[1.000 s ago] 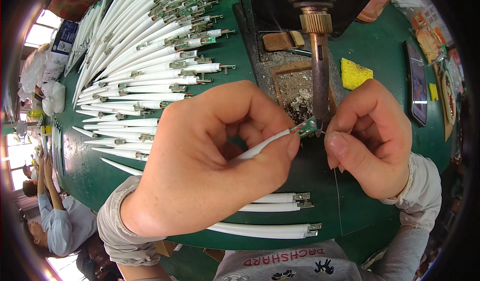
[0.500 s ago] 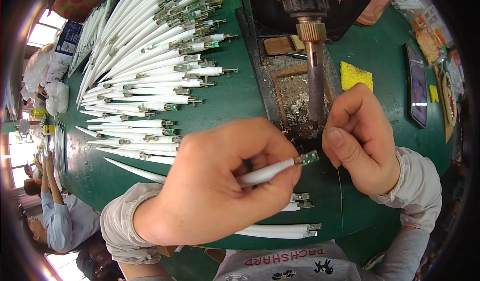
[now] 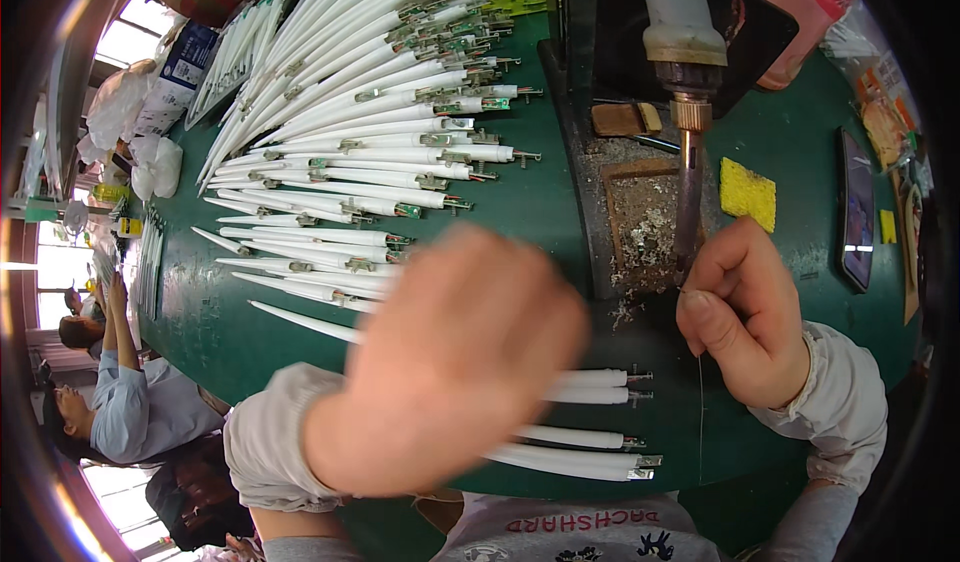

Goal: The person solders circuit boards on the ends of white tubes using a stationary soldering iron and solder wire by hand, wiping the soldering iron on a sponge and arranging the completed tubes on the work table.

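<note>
Fingers [image 3: 706,314] of the curled right hand [image 3: 750,330] pinch thin wire [image 3: 701,412]; the left hand [image 3: 450,362] is too blurred to tell.

White rods [image 3: 575,461] lie flat; thin wire [image 3: 701,412] hangs, seemingly straight.

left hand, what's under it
White sticks show past the right side of the blurred left hand, lying on the green table. Their remaining lengths are covered, as is anything the hand may hold.
</note>
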Demonstrator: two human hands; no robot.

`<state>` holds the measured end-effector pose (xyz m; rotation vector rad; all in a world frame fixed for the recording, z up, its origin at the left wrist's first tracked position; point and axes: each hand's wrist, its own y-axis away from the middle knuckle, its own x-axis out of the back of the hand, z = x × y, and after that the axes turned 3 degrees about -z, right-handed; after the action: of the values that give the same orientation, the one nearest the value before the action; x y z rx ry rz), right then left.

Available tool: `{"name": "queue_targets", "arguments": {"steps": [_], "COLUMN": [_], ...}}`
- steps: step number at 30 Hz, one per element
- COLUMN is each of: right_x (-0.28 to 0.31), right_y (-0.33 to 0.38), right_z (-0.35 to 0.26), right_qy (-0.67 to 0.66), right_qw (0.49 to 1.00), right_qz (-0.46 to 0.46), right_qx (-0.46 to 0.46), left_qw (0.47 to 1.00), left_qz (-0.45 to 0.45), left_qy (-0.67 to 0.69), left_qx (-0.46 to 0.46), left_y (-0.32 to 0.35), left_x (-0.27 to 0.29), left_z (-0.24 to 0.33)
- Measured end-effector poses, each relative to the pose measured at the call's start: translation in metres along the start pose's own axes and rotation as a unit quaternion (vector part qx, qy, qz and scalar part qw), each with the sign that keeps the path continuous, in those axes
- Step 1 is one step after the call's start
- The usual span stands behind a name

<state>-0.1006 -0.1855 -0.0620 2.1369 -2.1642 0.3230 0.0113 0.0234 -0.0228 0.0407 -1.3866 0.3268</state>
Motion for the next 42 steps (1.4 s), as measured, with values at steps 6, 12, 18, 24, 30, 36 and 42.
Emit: {"name": "queue_targets", "arguments": {"steps": [6,12,18,24,30,36,42], "right_x": [-0.002,-0.002,0.007,0.004,0.004,0.008,0.003], "right_y": [0.001,0.000,0.002,0.001,0.001,-0.001,-0.003], "right_z": [0.003,-0.003,-0.023,-0.022,-0.021,-0.021,-0.023], "right_qy": [0.023,0.005,0.009,-0.089,-0.116,-0.051,-0.201], "right_qw": [1.000,1.000,0.992,0.988,0.984,0.993,0.974], "right_qz": [0.001,0.006,-0.106,-0.085,-0.079,-0.094,-0.033], "right_qx": [0.008,0.013,-0.064,-0.098,-0.109,-0.052,-0.102], "left_qw": [0.972,0.993,0.996,0.973,0.887,0.779,0.757], "left_qz": [-0.019,0.008,0.037,0.019,-0.079,-0.144,-0.126], "left_qy": [-0.201,-0.113,-0.005,0.229,0.425,0.566,0.582], "left_qx": [0.123,0.033,-0.079,0.017,0.161,0.229,0.267], "left_y": [-0.010,-0.010,-0.017,-0.023,-0.021,-0.025,-0.030], "left_x": [0.004,0.004,0.015,0.007,0.008,0.006,0.004], "left_z": [-0.053,-0.047,-0.004,0.009,0.011,0.005,0.005]}}
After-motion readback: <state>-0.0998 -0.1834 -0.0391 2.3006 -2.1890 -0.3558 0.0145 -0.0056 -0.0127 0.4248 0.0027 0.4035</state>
